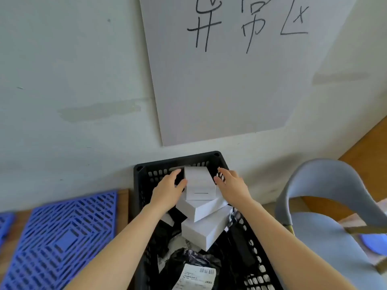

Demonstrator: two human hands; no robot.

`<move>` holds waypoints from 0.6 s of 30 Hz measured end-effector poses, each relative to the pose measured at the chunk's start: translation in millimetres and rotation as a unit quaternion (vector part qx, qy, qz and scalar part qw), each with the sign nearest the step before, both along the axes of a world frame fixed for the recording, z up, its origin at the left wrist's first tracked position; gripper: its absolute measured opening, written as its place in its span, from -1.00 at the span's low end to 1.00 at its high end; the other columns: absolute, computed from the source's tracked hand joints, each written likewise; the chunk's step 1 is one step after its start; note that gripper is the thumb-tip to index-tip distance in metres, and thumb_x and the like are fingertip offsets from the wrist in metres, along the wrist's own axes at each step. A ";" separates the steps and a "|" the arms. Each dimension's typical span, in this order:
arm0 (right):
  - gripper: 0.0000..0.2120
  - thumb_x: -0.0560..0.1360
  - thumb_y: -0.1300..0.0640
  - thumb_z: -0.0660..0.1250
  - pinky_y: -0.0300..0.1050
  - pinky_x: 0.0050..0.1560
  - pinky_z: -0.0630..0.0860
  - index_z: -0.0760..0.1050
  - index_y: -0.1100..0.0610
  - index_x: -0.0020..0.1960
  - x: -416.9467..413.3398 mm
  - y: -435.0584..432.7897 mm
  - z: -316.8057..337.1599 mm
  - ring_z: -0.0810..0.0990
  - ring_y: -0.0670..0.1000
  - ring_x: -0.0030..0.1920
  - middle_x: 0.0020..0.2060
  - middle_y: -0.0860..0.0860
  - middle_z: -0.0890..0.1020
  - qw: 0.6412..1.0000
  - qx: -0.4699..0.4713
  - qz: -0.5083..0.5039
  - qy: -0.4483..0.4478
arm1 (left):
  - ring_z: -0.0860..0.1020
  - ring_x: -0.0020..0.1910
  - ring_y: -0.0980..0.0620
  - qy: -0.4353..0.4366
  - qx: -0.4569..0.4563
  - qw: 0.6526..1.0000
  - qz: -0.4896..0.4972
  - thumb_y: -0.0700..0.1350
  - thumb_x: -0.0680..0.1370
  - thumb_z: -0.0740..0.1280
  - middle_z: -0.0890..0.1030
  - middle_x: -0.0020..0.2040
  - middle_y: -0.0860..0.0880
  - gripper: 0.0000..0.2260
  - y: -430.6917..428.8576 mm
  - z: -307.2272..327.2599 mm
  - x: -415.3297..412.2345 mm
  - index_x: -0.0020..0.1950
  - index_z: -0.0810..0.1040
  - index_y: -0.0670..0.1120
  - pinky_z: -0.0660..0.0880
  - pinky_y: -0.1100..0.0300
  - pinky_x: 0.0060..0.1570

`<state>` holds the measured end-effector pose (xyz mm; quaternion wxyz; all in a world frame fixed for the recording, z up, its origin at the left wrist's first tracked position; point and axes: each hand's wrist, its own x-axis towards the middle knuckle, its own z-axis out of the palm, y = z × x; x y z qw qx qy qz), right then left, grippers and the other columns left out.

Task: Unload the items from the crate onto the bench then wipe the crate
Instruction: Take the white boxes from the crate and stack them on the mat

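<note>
Wall with grey board (230, 91), handwriting on it, noted behind the work area. Grey chair (335, 227) seen at right; blue lattice panel (62, 237) laid flat at left on a wooden surface.

Black crate (178, 161), perforated walls, set against the wall between panel and chair. It is still loaded, so unloading is judged to be at an early stage and wiping not yet possible.

Contents, large to small: two flat white boxes (206, 229) stacked askew in the middle; a black poly mailer (196, 268) with a shipping label nearest the camera; other dark wrapped items, not told apart.

Small white box (200, 185) stood on top of the stack, at the far end of the crate. It is held from both sides: left hand (167, 191) against its left edge, right hand (232, 189) against its right edge, thumbs at the near side, fingers reaching toward the back. Whether the fingers wrap fully behind it cannot be told.

Handling, judged: rigid card, smooth faces, probably light; some slip is to be expected under sideways pressure alone. A hold lower on the side walls or under the base is advised. The boxes beneath are tilted and could be disturbed when it is lifted.
</note>
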<state>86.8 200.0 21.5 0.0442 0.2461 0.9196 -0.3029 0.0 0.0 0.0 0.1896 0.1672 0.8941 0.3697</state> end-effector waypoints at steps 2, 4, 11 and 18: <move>-0.59 0.61 -0.09 0.01 0.13 0.33 0.25 0.24 -0.12 0.44 -1.4 12.2 -9.5 0.30 0.15 0.34 0.39 0.00 0.29 0.998 0.049 -0.019 -0.026 | 0.35 0.43 -0.04 0.082 -0.089 0.992 0.033 0.14 0.65 0.12 0.41 0.45 -0.02 -0.56 1.2 -6.2 -2.6 0.53 0.26 0.09 0.15 -0.16 0.46; -0.61 0.62 -0.02 -0.02 0.14 0.33 0.24 0.24 -0.10 0.43 2.9 23.4 -23.0 0.28 0.14 0.35 0.40 -0.01 0.25 0.997 0.045 -0.007 -0.057 | 0.19 0.53 -0.04 0.150 -0.178 0.970 0.062 0.13 0.66 0.09 0.35 0.50 0.00 -0.57 -9.0 -17.2 -1.5 0.53 0.27 0.09 -0.10 -0.28 0.48; -0.41 0.52 0.36 0.11 -0.11 0.14 0.39 0.17 0.03 0.51 15.3 29.1 -45.8 0.36 0.17 0.26 0.50 -0.04 0.05 0.998 0.039 0.025 -0.040 | -0.14 0.59 -0.09 0.121 -0.271 0.954 0.049 -0.04 0.62 0.27 -0.10 0.62 -0.07 -0.39 -61.9 -38.8 9.4 0.61 0.07 -0.02 0.13 -0.16 0.49; -0.22 0.44 0.51 0.07 -0.07 0.19 0.43 0.03 0.01 0.55 28.7 27.0 -53.0 0.24 0.12 0.38 0.53 -0.10 0.04 0.998 0.060 0.015 0.007 | 0.42 0.35 -0.17 0.098 -0.191 0.969 0.123 -0.31 0.58 0.25 0.11 0.56 -0.21 -0.34 -83.3 -40.6 25.7 0.61 0.07 -0.02 0.49 0.07 0.20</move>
